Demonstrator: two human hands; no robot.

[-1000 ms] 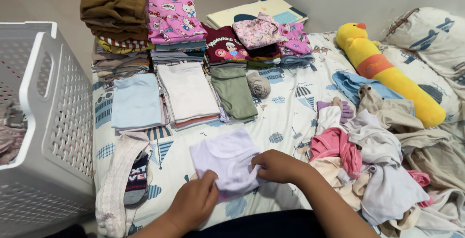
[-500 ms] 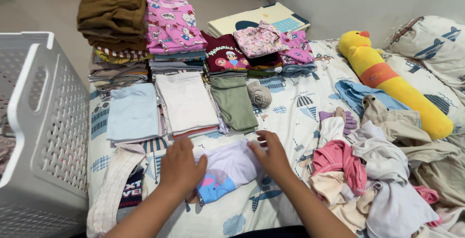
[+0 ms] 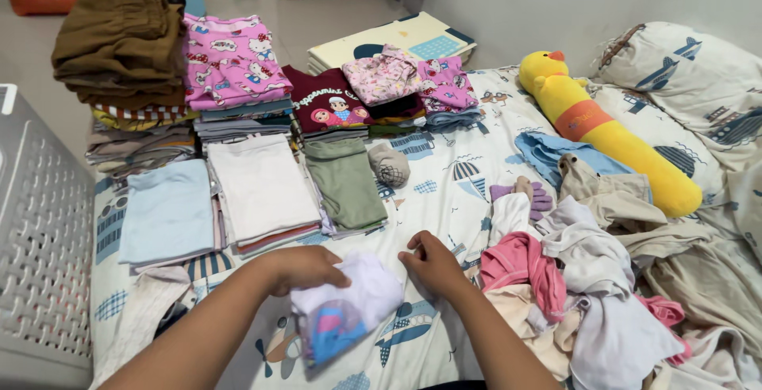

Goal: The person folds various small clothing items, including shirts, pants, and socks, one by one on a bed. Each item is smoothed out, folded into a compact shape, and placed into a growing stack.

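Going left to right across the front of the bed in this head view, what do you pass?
White laundry basket → left hand on a small lilac garment → right hand → pink garment at the edge of the unfolded clothes pile.

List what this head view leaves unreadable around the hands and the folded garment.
- Left hand: fingertips hidden in the folded white garment.
- Garment's print: creased and partly folded under, unclear.
- Laundry basket: cut off by the left edge.
- Lower layers of the unfolded pile: covered by upper clothes.
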